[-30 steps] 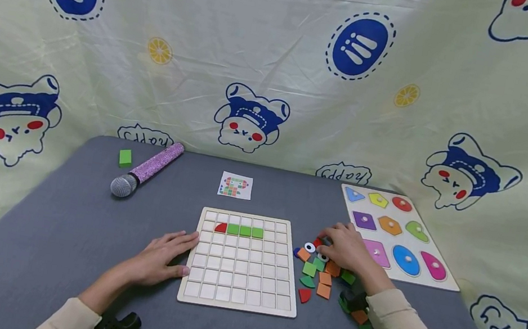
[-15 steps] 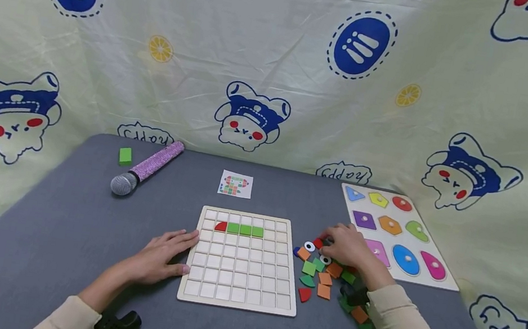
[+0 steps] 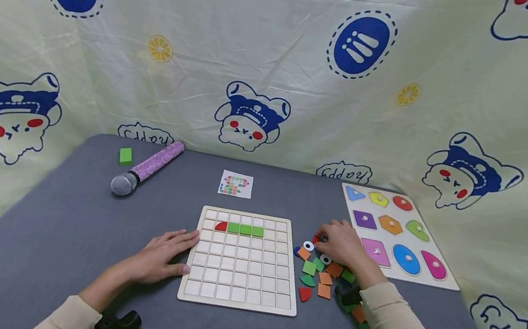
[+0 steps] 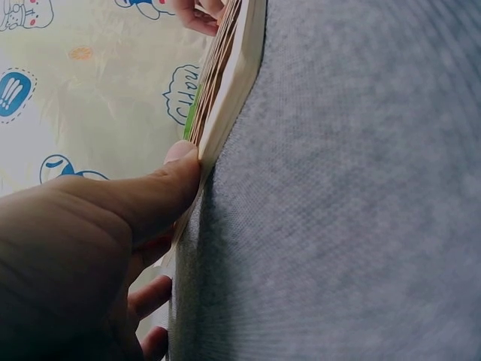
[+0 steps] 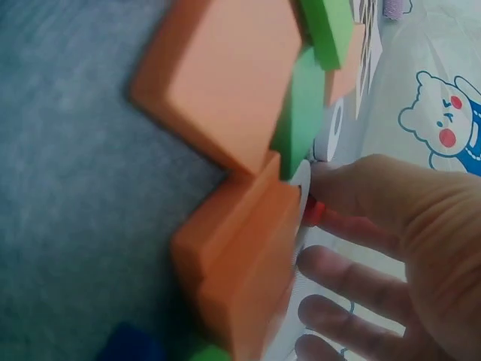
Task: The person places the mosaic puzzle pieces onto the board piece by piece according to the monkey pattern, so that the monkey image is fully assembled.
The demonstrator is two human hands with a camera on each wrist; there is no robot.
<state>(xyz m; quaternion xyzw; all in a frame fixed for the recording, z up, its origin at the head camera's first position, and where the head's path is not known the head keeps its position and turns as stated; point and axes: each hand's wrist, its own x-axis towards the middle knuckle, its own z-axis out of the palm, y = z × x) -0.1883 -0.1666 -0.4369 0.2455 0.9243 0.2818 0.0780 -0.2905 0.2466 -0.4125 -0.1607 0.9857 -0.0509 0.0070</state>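
My left hand (image 3: 161, 258) rests at the left edge of a white grid board (image 3: 236, 305), its thumb (image 4: 180, 162) and fingers touching the rim. The board's second row bears a red quarter-round tile (image 3: 221, 226) and three green square tiles (image 3: 245, 230). Right of the board, my right hand (image 3: 345, 247) pinches a red tile (image 5: 313, 213) between thumb and forefinger; most of that tile is hidden. Around this hand lie loose tiles: orange squares (image 3: 324, 291), green pieces (image 3: 309, 268), a red quarter-round (image 3: 304, 294) and white ring-like eye pieces (image 3: 308, 245).
A small pattern card (image 3: 235, 184) lies behind the board. A shape puzzle (image 3: 410, 228) with knobbed pieces is at the back right. At the back left are a glittery purple microphone (image 3: 156, 163) and a green block (image 3: 125, 156).
My right hand has shifted slightly left and away from me, with the red tile at its fingertips. The left hand and the board stay in place.
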